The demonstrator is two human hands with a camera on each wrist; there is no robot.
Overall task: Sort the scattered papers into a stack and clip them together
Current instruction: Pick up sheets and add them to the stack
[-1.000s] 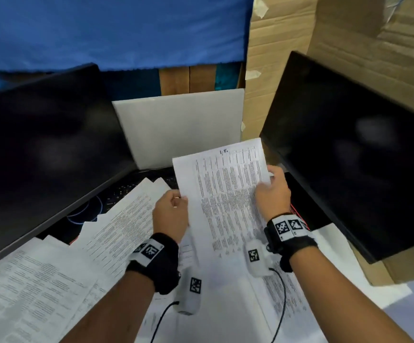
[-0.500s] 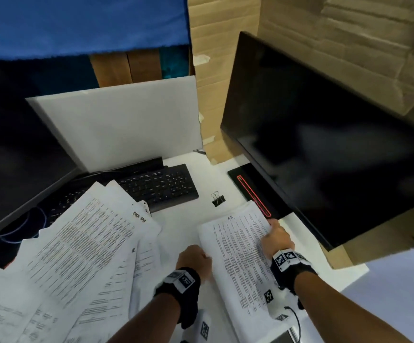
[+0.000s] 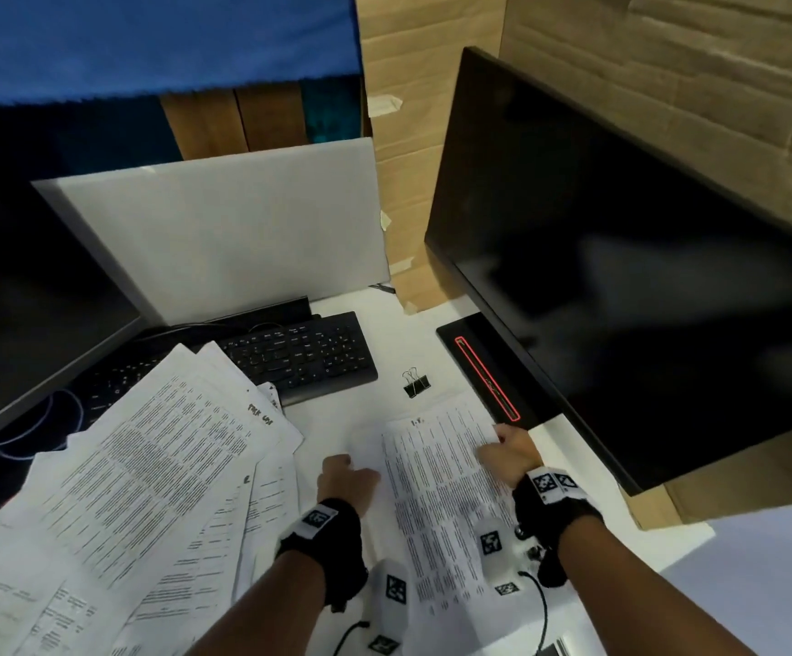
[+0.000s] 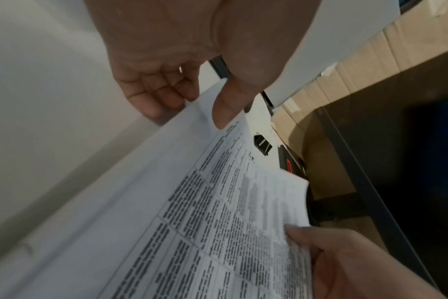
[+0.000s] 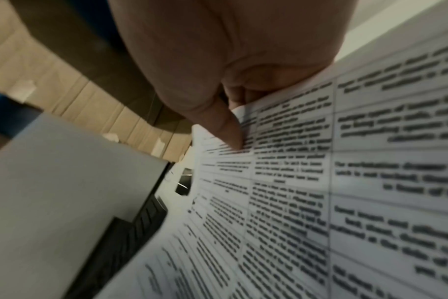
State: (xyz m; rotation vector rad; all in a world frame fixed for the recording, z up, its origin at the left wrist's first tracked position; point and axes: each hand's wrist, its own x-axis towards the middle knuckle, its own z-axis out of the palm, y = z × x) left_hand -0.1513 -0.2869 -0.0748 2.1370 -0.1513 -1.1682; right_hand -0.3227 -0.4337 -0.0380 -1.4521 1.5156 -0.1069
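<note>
A stack of printed papers (image 3: 436, 494) lies low over the white table, held at both sides. My left hand (image 3: 349, 466) holds its left edge; the left wrist view shows the thumb on top and curled fingers (image 4: 153, 99) behind the stack's edge (image 4: 182, 161). My right hand (image 3: 493, 447) pinches the upper right corner, with the thumb (image 5: 228, 129) pressed on the printed sheet (image 5: 294, 182). A black binder clip (image 3: 416, 383) sits on the table just beyond the stack, free of both hands. More scattered papers (image 3: 148, 466) lie fanned at the left.
A black keyboard (image 3: 299, 357) lies behind the scattered papers, partly covered by them. Dark monitors stand at the left (image 3: 29, 300) and right (image 3: 621, 277), the right one's base (image 3: 484, 371) close to the stack. A white board (image 3: 223, 229) leans at the back.
The stack was held up in front of me and has come down onto the table. Both hands kept their hold at its sides. The keyboard and binder clip have come into sight.
</note>
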